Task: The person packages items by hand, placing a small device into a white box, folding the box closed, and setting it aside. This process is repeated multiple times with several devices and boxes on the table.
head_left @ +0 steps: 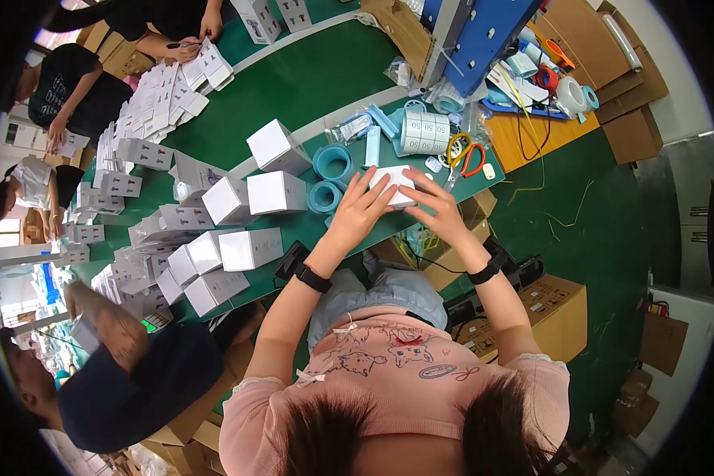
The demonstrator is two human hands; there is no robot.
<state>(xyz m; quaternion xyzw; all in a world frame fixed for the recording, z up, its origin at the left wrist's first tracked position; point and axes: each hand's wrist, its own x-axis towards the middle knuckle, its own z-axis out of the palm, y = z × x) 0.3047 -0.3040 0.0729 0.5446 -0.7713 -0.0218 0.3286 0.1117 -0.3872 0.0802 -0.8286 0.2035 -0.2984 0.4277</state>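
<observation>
Head view: both hands rest on one small white cardboard box [394, 186] lying on the green-topped workbench [309, 87], near its right end. Left hand [362, 208], fingers spread, lies flat over the box's left side; right hand [435, 205], fingers likewise spread, presses on its right side and near edge. Neither hand pinches anything. Just left of the box stand two pale-blue rolls of tape [331, 163]; just beyond it lie a white roll of printed round stickers [425, 131] and orange-handled scissors [464, 159]. Further left, closed white cubic cartons [276, 193] stand in loose rows, with flat white box blanks [163, 99] stacked at the far left.

Technique, as a judgement: pressing evenly with both palms should keep the flaps square; holding the box steady against the bench while the fingertips seat the edges would likely prevent skewing.

Limits of the view: the hands cover most of the box, so whether its lid is fully closed cannot be told. Fisheye curvature bends the bench edges, other workers appear only in part at the left rim, and the clutter at the far right is too small to identify
</observation>
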